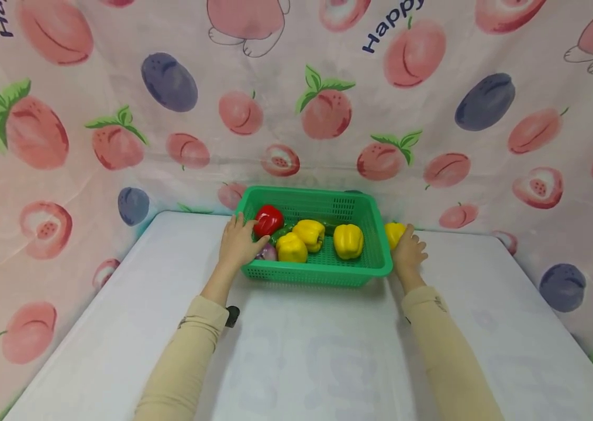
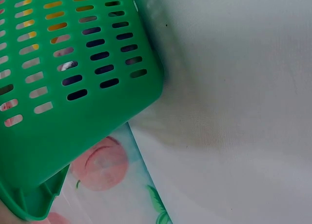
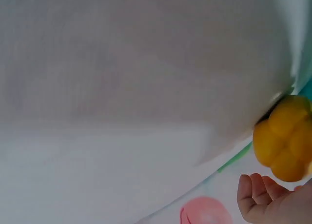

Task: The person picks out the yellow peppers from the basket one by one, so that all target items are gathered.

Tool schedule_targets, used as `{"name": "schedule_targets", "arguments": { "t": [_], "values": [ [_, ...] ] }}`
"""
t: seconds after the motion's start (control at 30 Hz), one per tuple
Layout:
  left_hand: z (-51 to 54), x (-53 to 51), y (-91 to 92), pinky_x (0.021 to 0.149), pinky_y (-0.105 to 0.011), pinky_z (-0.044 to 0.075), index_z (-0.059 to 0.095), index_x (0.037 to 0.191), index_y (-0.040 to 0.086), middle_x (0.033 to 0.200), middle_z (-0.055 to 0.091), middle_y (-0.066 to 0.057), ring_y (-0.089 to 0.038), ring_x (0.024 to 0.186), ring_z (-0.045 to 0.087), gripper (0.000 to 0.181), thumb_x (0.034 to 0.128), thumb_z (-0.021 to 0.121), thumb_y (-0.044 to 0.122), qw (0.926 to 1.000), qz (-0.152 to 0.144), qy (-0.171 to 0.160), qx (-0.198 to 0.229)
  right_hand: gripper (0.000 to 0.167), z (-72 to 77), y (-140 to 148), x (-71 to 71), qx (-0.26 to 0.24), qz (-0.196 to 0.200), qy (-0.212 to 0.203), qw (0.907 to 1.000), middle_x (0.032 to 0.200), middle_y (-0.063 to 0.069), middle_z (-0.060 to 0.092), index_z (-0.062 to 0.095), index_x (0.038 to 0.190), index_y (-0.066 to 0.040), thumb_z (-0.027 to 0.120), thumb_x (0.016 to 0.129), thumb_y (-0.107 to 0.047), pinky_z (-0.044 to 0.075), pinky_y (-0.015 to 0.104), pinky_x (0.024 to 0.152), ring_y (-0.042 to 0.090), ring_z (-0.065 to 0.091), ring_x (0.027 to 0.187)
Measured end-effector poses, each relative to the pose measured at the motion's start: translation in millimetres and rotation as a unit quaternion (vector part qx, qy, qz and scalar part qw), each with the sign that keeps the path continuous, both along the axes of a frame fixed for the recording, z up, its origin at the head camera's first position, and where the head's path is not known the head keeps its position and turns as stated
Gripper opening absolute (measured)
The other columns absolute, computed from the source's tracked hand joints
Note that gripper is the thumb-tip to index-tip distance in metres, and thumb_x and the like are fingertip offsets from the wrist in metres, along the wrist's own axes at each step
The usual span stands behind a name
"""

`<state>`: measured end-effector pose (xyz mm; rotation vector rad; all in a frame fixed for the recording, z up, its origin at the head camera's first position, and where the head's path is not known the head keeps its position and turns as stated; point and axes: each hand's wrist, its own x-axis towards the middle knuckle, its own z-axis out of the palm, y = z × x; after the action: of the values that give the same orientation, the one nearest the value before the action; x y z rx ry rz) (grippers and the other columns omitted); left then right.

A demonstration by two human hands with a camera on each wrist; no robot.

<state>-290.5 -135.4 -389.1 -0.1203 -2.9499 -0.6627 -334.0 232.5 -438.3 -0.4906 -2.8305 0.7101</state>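
A green basket (image 1: 323, 270) stands at the far edge of a white table (image 1: 296, 339), about midway between its side edges, with its far rim overlapping the line of that edge in the head view. The widest stretch of white surface lies between the basket and the near side, with further room towards the left and right edges. At the far edge, a fruit-printed cloth (image 1: 265, 140) hangs just behind the basket, so there is little room on that side.

Just outside the basket's right end, at the far edge of the table, is a yellow pepper (image 1: 393, 233), near the right hand (image 1: 409, 251). The right arm reaches forward; in the right wrist view the visible fingers are loosely bent and apart from the pepper. The thumb is hidden, so I cannot tell whether it touches.

The left hand (image 1: 235, 242) lies over the basket's left rim, fingers extended and thumb spread wide towards the inside, the forearm angled in from the near left.

Inside, a red pepper (image 1: 268, 219) sits towards the far left corner, a purple onion (image 1: 266, 252) at the near left corner, two yellow peppers left of centre, and another farther right.
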Motion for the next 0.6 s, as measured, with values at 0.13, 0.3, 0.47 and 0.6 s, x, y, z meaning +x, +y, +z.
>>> {"name": "schedule_targets", "arguments": {
  "t": [0.13,0.3,0.47,0.6],
  "values": [
    [1.2,0.8,-0.1,0.119,-0.05,0.01,0.045,0.138,0.005,0.153,0.019,-0.028,-0.044,0.143,0.013,0.058,0.0931,0.051,0.042,1.0,0.001,-0.004,-0.003,0.069,2.2,3.1,0.6,0.003,0.016,0.009,0.9998,0.132,0.036,0.04,0.019,0.143,-0.002,0.057,0.085,-0.005,0.033,0.065,0.096,0.052,0.037,0.119],
    [1.3,2.2,0.4,0.119,-0.051,0.011,0.045,0.138,0.005,0.153,0.019,-0.028,-0.044,0.143,0.012,0.058,0.0932,0.051,0.042,1.0,0.001,-0.006,0.0,0.067,4.3,7.0,5.8,0.013,0.037,0.013,0.9992,0.13,0.036,0.041,0.023,0.14,-0.001,0.059,0.084,-0.01,0.034,0.066,0.094,0.053,0.038,0.117],
    [0.8,1.2,1.2,0.119,-0.051,0.01,0.045,0.138,0.005,0.153,0.019,-0.028,-0.044,0.143,0.012,0.058,0.0932,0.051,0.042,1.0,-0.001,-0.003,0.005,0.062,11.2,8.0,10.1,0.014,0.052,0.028,0.9982,0.135,0.034,0.038,0.028,0.14,-0.001,0.057,0.088,-0.019,0.035,0.067,0.094,0.053,0.037,0.12],
    [0.3,1.2,0.5,0.119,-0.051,0.01,0.045,0.138,0.005,0.153,0.019,-0.028,-0.044,0.143,0.013,0.058,0.0931,0.051,0.041,1.0,0.0,-0.002,0.007,0.058,18.6,5.9,13.8,0.015,0.065,0.042,0.9969,0.139,0.033,0.032,0.032,0.14,-0.001,0.052,0.094,-0.031,0.036,0.067,0.093,0.054,0.035,0.122]
  ]
}}
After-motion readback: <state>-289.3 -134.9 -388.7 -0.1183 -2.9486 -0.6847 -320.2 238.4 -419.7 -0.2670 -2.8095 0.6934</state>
